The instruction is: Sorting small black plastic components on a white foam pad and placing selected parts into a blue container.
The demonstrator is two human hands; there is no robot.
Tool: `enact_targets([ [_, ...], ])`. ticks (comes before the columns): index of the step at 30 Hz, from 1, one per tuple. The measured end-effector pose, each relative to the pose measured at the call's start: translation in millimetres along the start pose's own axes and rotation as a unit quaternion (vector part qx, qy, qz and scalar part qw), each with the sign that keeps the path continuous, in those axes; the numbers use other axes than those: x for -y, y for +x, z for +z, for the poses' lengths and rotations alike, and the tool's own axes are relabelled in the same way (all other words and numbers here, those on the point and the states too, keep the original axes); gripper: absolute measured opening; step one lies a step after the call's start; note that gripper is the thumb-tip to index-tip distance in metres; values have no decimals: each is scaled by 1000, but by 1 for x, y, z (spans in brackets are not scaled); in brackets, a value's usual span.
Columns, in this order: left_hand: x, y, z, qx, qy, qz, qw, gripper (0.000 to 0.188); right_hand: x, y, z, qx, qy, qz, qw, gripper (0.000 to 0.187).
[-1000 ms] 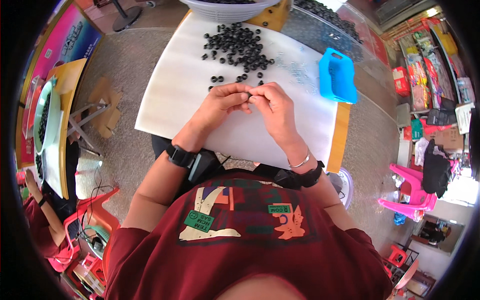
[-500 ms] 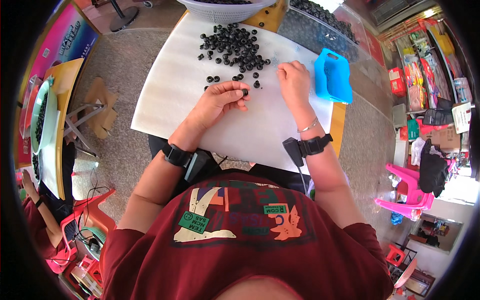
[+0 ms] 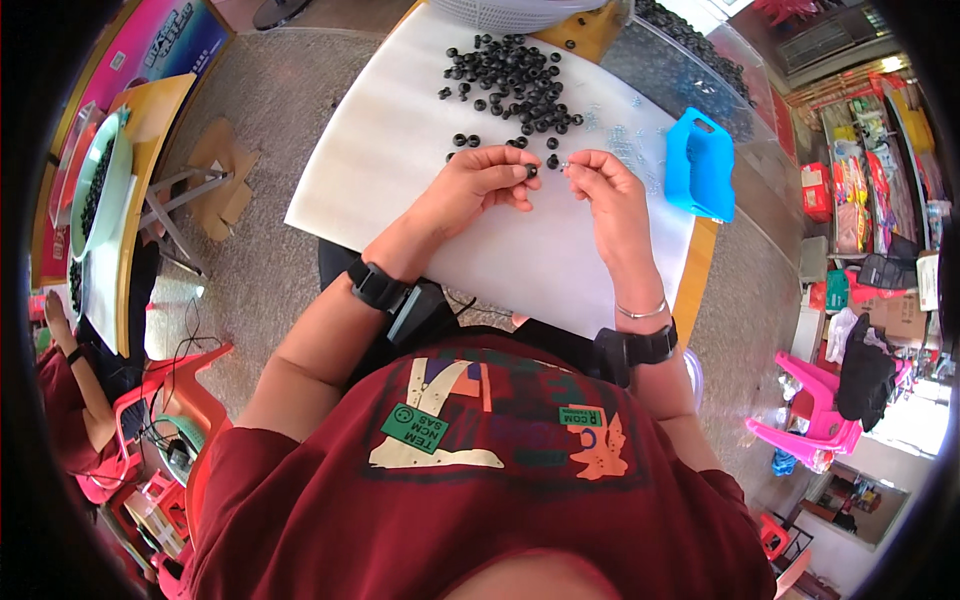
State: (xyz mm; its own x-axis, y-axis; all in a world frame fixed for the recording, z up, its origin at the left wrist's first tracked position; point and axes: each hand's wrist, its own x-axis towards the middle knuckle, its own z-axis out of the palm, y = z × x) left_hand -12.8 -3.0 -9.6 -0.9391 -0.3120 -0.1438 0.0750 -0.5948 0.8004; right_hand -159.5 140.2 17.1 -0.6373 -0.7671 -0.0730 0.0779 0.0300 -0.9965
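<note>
Head view shows the left hand (image 3: 470,195) with thumb and forefinger pinched together on one black bead (image 3: 531,171), while its other fingers are loosely curled. The bead sits at the very tips, I suppose so that its side toward the right hand (image 3: 616,200) is left uncovered. The right thumb and forefinger are also brought together and seem to grip a tiny pale piece (image 3: 565,167), too small to tell its shape. Both hands are above the white sheet (image 3: 380,150), near each other but apart.

The held bead looks round, dark and a little shiny.

Just beyond, a pile of similar beads (image 3: 515,80) lies on the sheet, with small pale pieces (image 3: 622,140) scattered to its right; probably each supply is placed for the nearer hand. A blue tray (image 3: 715,207) stands by the right edge of the table (image 3: 697,265). Farther away are a grey basket (image 3: 510,14) and a clear box (image 3: 655,75).
</note>
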Motion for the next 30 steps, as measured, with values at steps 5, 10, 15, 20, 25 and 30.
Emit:
enact_targets([
  [5, 2, -1, -2, 2, -5, 12, 1000, 23, 8, -14, 27, 40, -18, -37, 998, 12],
  [10, 6, 0, -6, 12, 9, 21, 1000, 20, 3, -12, 36, 25, -67, -45, 996, 9],
  [15, 2, -5, -3, 66, 29, -17, 997, 20, 2, -9, 14, 104, 66, 69, 990, 10],
  [20, -4, -9, -3, 105, 51, -46, 992, 21, 13, 4, 9, 81, 12, 27, 996, 7],
  [25, -5, -11, -4, 198, 24, -91, 976, 20, -3, 39, 33, 58, -370, -309, 874, 13],
  [30, -3, -12, -6, 202, 4, -94, 975, 20, -12, 50, 47, 121, -505, -384, 763, 17],
])
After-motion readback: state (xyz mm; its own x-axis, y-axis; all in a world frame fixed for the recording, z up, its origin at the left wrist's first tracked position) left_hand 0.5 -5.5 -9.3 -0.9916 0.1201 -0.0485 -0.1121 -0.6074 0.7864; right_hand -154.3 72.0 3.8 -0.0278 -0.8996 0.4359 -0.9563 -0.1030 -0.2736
